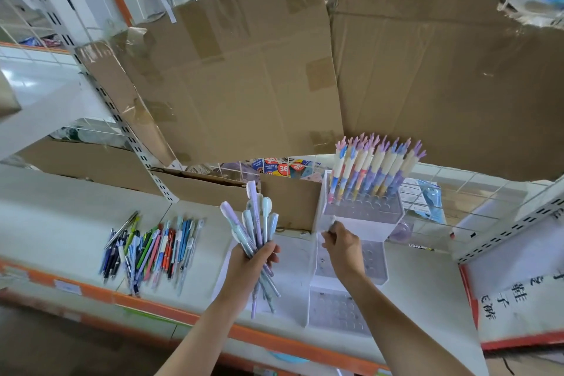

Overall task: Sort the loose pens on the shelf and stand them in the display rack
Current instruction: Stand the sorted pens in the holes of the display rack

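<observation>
Behind our shelf (61, 223), center frame, packaging (276, 167) reads "36". Our left hand (251, 259) grips pastel pens (254, 223); our right hand (343, 246) pinches the display rack (363, 217).

You have two bare arms in view, coming up from the bottom edge. No sleeves cover them as far down as they can be seen. Your left hand (253, 256) has nothing on it: no glove, no ring, no watch or band at the wrist. Your right hand (343, 246) is bare too, with a plain wrist. Both forearms are long and thin. The fingers are too blurry to see the nails.
</observation>
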